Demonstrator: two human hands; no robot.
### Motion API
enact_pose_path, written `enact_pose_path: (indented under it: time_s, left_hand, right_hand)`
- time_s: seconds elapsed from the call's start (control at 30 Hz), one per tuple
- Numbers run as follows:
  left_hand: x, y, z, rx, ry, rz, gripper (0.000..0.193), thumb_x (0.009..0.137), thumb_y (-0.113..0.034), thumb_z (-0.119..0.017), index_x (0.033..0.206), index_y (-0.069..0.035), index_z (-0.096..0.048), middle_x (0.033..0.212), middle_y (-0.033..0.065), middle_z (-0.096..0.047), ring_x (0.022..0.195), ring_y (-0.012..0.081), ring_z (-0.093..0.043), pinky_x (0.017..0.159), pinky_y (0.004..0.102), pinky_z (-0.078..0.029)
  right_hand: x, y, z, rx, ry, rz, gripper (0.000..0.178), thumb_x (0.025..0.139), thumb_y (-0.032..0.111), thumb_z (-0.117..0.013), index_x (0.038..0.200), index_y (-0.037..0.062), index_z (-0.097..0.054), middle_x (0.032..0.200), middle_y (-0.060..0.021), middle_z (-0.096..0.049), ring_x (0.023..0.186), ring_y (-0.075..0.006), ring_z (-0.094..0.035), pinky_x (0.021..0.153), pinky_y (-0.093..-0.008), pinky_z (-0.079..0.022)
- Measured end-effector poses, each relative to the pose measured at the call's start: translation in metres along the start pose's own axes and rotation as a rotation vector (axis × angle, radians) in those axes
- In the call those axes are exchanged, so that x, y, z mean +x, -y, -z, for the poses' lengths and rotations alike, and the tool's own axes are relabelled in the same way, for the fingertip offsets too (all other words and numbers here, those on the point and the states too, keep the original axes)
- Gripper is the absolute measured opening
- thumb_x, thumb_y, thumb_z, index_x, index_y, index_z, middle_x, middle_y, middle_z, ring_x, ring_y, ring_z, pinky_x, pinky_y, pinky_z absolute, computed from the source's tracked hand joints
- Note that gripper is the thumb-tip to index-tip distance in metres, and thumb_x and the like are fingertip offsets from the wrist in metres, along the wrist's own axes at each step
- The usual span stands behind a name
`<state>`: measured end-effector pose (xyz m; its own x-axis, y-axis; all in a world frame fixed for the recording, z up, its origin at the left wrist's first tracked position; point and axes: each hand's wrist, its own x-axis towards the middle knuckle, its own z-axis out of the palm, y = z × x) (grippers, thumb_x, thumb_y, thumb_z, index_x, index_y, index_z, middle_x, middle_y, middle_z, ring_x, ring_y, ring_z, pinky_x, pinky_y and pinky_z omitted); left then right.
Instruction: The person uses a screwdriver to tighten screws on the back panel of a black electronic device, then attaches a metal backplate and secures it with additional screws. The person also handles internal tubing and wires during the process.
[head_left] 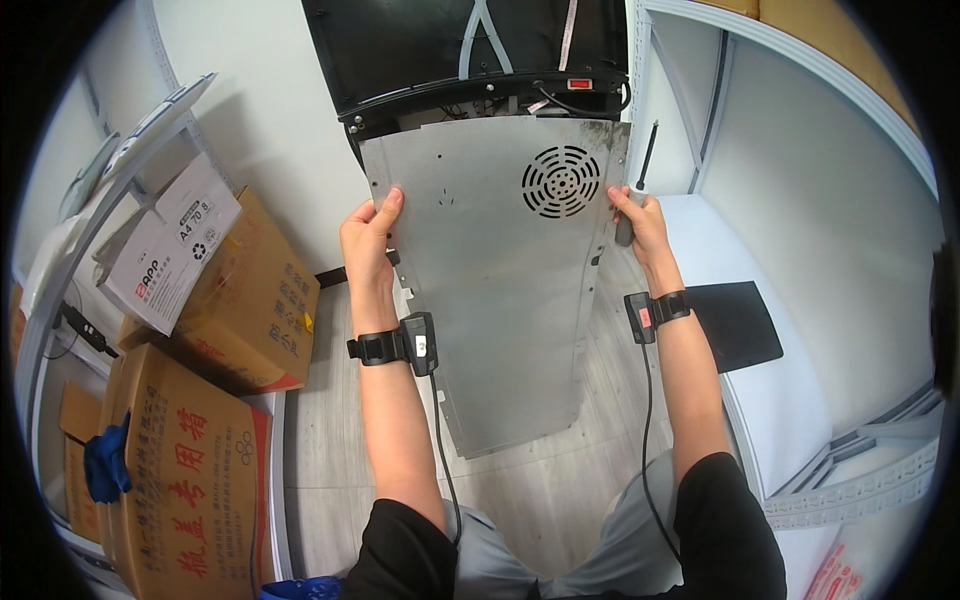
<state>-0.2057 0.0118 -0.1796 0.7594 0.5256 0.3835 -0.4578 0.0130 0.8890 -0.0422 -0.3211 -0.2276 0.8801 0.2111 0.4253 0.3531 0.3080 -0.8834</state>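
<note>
A long grey metal panel [485, 280] with a round slotted vent [561, 182] near its top right leans before me, its top against a black machine [400, 55]. My left hand [370, 235] grips the panel's left edge, thumb on its face. On the right edge, my right hand [643, 222] pinches the panel and also keeps a screwdriver [626, 230] in its grasp, shaft pointing up. The fingers behind the panel are hidden. Along the machine's lower rim sit a red switch [579, 85] and a black cable [575, 108].
Cardboard boxes [215, 470] fill the shelf at left, with a white paper-ream wrapper [172, 245] on top. At right, a white metal shelf [800, 400] carries a black flat sheet [735, 325]. Black wrist devices [418, 342] trail cables down both forearms. Pale wood-look floor [330, 440] lies below.
</note>
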Motion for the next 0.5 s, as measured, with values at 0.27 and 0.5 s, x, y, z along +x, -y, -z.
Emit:
enact_pose_path:
  time_s: [0.27,0.5]
  left_hand:
    - [-0.009,0.0,-0.015,-0.013,-0.158,-0.056,0.029,0.077,-0.021,-0.079,0.086,-0.005,-0.057,0.072,0.0009,-0.062,0.062,0.0046,-0.049,0.059,0.0202,-0.038]
    - [-0.012,0.003,-0.025,-0.01,-0.273,-0.103,0.036,0.074,-0.018,-0.081,0.088,-0.004,-0.051,0.072,0.0024,-0.061,0.063,0.0043,-0.049,0.059,0.02,-0.037]
  right_hand:
    - [-0.005,0.013,-0.008,-0.005,-0.08,0.014,0.025,0.079,0.028,-0.075,0.077,0.0075,-0.062,0.07,0.003,-0.056,0.061,-0.0053,-0.048,0.056,-0.0207,-0.037]
    - [-0.009,0.014,-0.017,0.012,-0.179,0.02,0.024,0.078,0.027,-0.076,0.078,0.007,-0.063,0.071,0.0026,-0.057,0.061,-0.0058,-0.048,0.056,-0.0214,-0.037]
